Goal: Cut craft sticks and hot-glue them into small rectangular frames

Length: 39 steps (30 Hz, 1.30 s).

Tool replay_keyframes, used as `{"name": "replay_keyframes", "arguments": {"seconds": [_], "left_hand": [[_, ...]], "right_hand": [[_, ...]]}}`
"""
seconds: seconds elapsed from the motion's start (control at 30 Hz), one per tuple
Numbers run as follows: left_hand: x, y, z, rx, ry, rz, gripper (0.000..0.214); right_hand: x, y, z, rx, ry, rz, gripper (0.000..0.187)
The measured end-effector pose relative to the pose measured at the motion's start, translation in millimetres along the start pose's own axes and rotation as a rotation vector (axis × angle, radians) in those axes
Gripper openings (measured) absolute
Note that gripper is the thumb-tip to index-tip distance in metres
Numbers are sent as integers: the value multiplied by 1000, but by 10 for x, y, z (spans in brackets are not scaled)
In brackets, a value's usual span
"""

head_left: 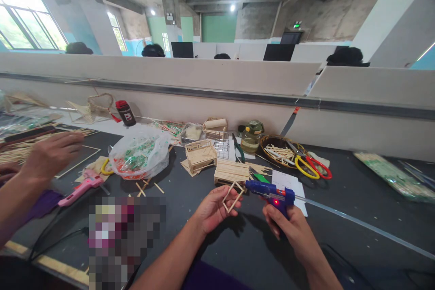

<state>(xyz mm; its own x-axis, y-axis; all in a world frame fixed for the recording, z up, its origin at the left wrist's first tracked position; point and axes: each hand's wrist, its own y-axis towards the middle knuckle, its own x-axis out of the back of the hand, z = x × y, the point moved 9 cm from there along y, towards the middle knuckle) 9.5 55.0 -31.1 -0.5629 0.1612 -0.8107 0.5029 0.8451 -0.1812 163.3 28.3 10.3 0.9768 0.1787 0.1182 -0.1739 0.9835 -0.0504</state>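
Note:
Between the fingers of my left hand point(217, 208) is a small wooden stick frame point(232, 197), shaped like a diamond. My right hand point(287, 224) grips a blue hot glue gun point(272, 194) with a red light glowing on its side. A long clear glue stick point(367, 225) runs out of its back toward the right. The nozzle points left, close to the frame's upper right corner; whether they touch I cannot tell. Just behind lies a stack of wooden sticks point(233, 171), beside a small green-handled tool point(260, 176).
A small wooden stick box point(200, 155), a wire basket point(221, 145), a jar point(252, 138) and a woven basket point(277, 163) with scissors point(312, 166) stand behind. At left are a plastic bag point(141, 154), a pink glue gun point(81, 186) and a co-worker's hand point(50, 154). A partition point(170, 77) bounds the table.

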Motion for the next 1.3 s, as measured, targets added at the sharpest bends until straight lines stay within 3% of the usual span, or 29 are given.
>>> {"name": "replay_keyframes", "arguments": {"seconds": [0.3, 0.5, 1.3], "left_hand": [[57, 39, 81, 39, -68, 2, 16], [-19, 37, 82, 34, -66, 52, 14], [-95, 5, 179, 94, -113, 150, 18]], "right_hand": [[-44, 22, -30, 12, 39, 21, 34], [-72, 38, -34, 12, 36, 22, 35], [-68, 49, -42, 13, -175, -154, 38]]}}
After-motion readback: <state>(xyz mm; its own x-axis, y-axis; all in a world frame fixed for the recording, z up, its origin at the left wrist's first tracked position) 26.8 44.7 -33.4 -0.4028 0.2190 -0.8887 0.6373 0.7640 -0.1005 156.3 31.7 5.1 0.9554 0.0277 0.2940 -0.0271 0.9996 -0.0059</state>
